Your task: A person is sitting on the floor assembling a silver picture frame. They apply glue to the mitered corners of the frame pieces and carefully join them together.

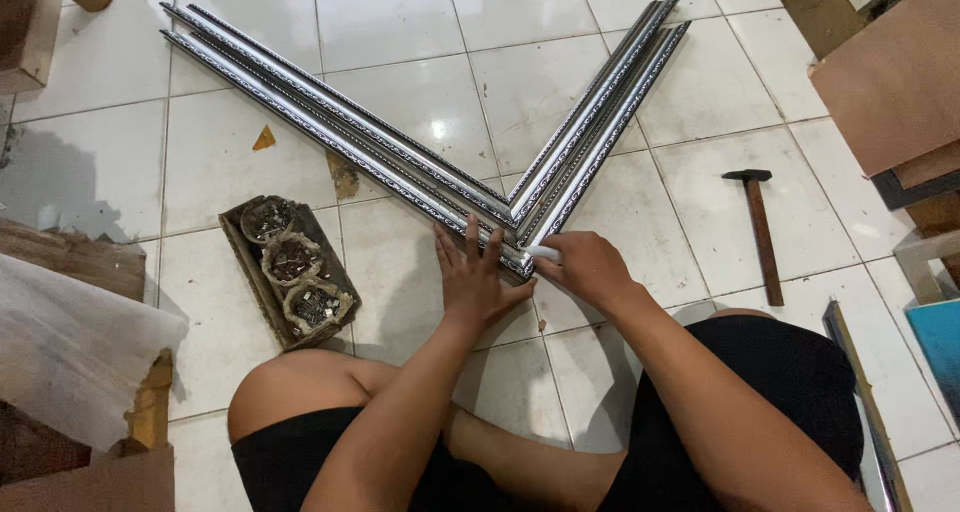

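Observation:
Two silver and black ornate frame mouldings (350, 137) lie on the white tiled floor, meeting in a V at a mitred corner (512, 234) close to my knees. My left hand (472, 277) lies flat with fingers spread on the left moulding just beside the corner. My right hand (585, 267) is closed around a small white object (545, 255), whose tip touches the corner joint. The right moulding (605, 107) runs up toward the far right.
A hammer (760, 232) lies on the tiles to the right. A wooden tray with three small bowls of metal fasteners (292, 270) sits to the left. Brown boards (895, 72) stand at the right; plastic sheeting (70, 347) and wood at the left.

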